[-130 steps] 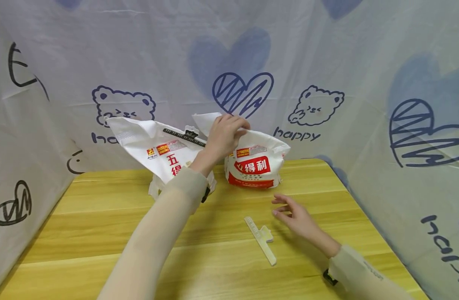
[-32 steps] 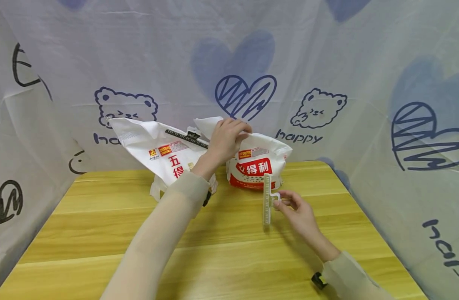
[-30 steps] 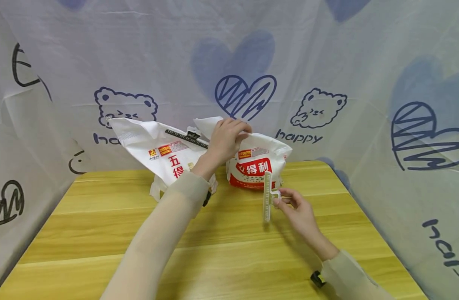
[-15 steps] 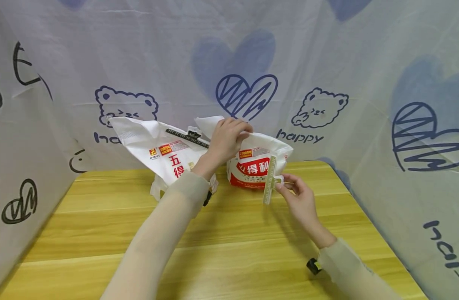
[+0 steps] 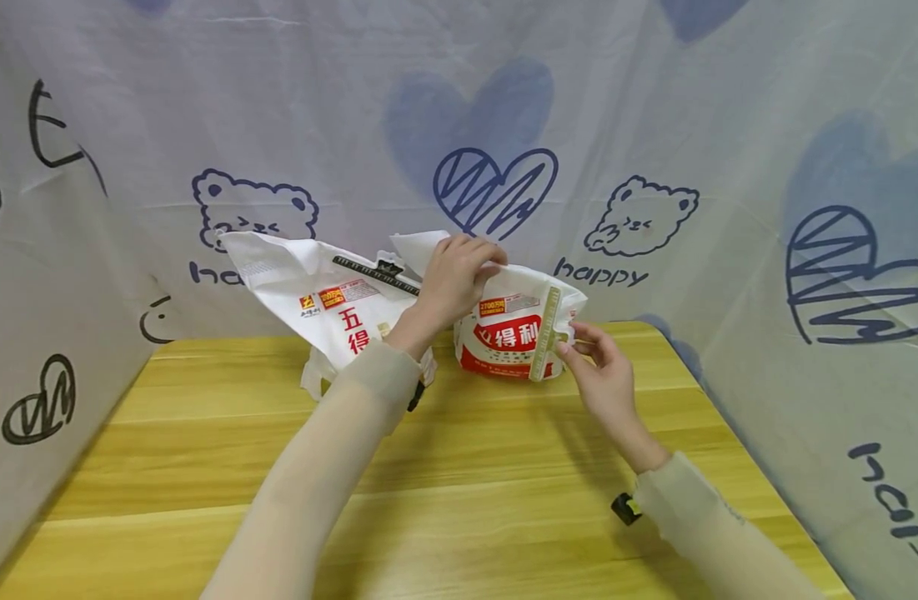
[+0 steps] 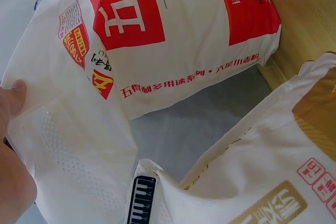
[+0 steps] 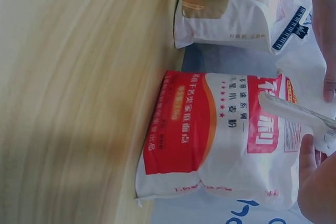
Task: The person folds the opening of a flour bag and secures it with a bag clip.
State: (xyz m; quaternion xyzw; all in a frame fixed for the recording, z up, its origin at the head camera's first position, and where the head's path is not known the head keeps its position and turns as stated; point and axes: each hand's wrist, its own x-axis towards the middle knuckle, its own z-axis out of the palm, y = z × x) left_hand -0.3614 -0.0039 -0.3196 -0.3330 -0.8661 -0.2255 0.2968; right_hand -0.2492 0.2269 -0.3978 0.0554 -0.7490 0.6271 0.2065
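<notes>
A white and red flour bag (image 5: 496,362) stands upright at the back of the table. My left hand (image 5: 454,279) pinches its folded top edge; the left wrist view shows the thumb (image 6: 18,95) pressed on the white film. My right hand (image 5: 607,387) pinches a cream-coloured bag clip (image 5: 546,333) by its handle. That clip is nearly upright in front of the bag's right side, below the top edge. In the right wrist view the clip's bar (image 7: 294,111) crosses in front of the bag's print. Whether clip and bag touch, I cannot tell.
A second flour bag (image 5: 316,300) leans to the left, partly behind my left forearm. A black bag clip (image 5: 376,273) is fastened along its top. Wooden tabletop (image 5: 443,500) spreads in front. A printed cloth (image 5: 368,108) hangs behind and at both sides.
My right hand has picked the cream clip up off the table and raised it towards the bag, up and slightly right over the last second. The left hand keeps its hold on the bag's top.
</notes>
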